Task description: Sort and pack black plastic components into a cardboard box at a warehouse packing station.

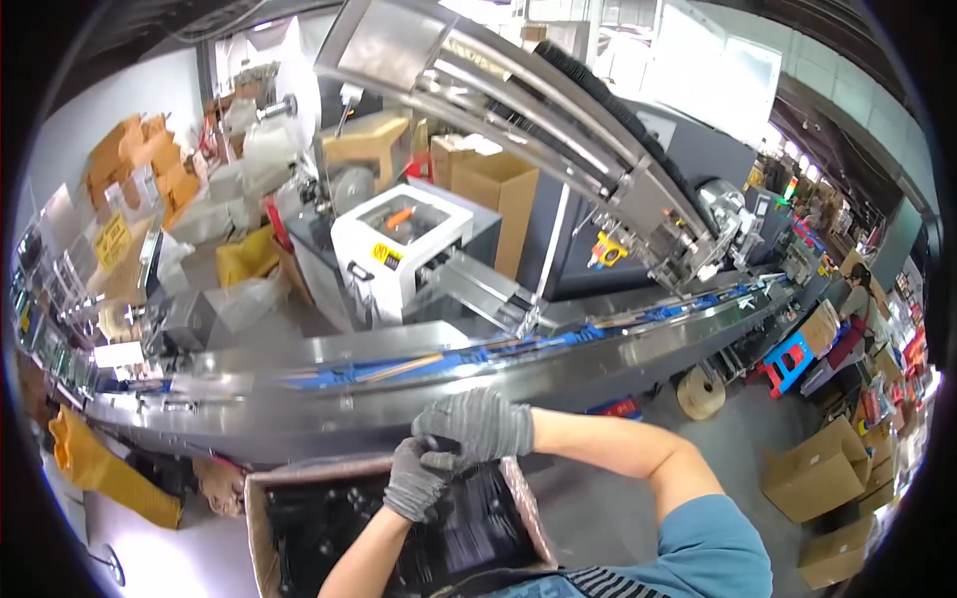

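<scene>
From the head camera, both gloved hands meet over an open cardboard box [261,518] of dark, blurred items. The left hand [414,480] has its fingers [431,461] curled shut on a dark piece; the right hand [477,422] lies over them, fingers bent, its hold unclear. Just beyond the fingers runs a steel conveyor [399,374] carrying blue strips [518,347].

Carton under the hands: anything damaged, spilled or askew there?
Nothing spilled. The open cardboard carton has worn, ragged top flaps, and its dark contents lie loosely piled rather than in neat rows. Both gloved hands, left and right, meet over its far edge. The conveyor beyond looks orderly.
</scene>
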A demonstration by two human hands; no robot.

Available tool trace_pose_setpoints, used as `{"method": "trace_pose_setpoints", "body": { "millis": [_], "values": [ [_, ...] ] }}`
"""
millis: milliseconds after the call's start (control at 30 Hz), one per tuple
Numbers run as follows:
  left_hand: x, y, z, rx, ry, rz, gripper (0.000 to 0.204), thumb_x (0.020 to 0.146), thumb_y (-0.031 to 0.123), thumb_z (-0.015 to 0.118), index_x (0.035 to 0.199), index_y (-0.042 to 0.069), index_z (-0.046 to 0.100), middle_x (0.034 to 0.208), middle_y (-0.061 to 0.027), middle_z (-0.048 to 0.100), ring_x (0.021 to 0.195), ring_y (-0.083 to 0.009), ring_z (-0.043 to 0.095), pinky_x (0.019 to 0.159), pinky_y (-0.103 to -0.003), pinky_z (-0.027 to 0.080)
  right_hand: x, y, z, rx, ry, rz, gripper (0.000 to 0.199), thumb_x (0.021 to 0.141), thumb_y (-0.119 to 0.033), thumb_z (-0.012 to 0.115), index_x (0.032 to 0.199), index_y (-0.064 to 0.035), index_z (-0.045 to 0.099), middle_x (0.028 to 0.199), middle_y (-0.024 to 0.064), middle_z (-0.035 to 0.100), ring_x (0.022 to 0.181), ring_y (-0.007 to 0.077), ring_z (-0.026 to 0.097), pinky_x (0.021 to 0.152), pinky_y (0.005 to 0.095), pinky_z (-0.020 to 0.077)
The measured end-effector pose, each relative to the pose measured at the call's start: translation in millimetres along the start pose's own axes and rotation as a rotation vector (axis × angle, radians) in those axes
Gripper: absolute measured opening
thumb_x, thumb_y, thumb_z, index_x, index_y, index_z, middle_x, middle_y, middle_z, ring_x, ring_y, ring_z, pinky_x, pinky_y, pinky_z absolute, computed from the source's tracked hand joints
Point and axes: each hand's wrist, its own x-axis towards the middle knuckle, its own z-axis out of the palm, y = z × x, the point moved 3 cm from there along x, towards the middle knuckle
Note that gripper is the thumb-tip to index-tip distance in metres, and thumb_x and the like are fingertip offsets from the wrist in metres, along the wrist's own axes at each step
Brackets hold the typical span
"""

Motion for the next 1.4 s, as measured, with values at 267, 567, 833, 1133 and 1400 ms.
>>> {"method": "trace_pose_setpoints", "body": {
  "millis": [267,567,833,1133,1400],
  "values": [
    [-35,38,-16,0.423,0.382,0.443,0.064,0.072,-0.011,0.068,0.131,0.002,0.046,0.115,-0.0088,0.058,0.099,-0.0152,0.059,0.083,-0.027,0.053,36,88,-387,-0.08,1.632,-0.132,0.021,0.091,-0.024,0.057,0.088,-0.0032,0.061,0.078,0.0024,0.059,0.071,0.013,0.054,0.066,0.028,0.0458],
    [-97,-11,-99,0.341,0.697,0.381,0.055,0.073,-0.005,0.069,0.125,0.0,0.049,0.096,-0.0086,0.062,0.077,-0.0165,0.063,0.067,-0.026,0.054,137,189,-460,-0.006,0.864,-0.278,0.022,0.086,-0.025,0.064,0.085,-0.0036,0.06,0.069,0.0043,0.059,0.062,0.0144,0.052,0.059,0.0313,0.0453],
    [-143,-28,-165,0.293,0.908,0.316,0.049,0.081,0.004,0.07,0.125,0.004,0.049,0.092,-0.0046,0.063,0.069,-0.014,0.063,0.055,-0.024,0.051,121,170,-425,-0.836,0.439,0.138,0.021,0.088,-0.029,0.058,0.082,-0.0087,0.061,0.081,0.0114,0.067,0.07,0.0217,0.062,0.066,0.0364,0.0487],
    [-171,-25,-159,0.28,0.888,0.301,0.045,0.083,0.012,0.071,0.123,0.005,0.051,0.09,-0.0011,0.062,0.069,-0.0106,0.061,0.054,-0.021,0.049,-100,128,-381,-0.889,0.771,-0.105,0.027,0.092,-0.029,0.052,0.083,-0.006,0.061,0.079,0.0107,0.065,0.068,0.0223,0.061,0.063,0.036,0.0489],
    [-205,-16,-210,0.977,0.964,0.289,0.031,0.09,0.017,0.062,0.114,-0.003,0.06,0.086,-0.0002,0.061,0.071,-0.0048,0.052,0.063,-0.019,0.044,-98,125,-261,-0.283,0.761,-0.289,0.032,0.096,-0.029,0.046,0.084,-0.0035,0.061,0.077,0.01,0.063,0.066,0.0227,0.059,0.061,0.0357,0.0491]
  ]
}}
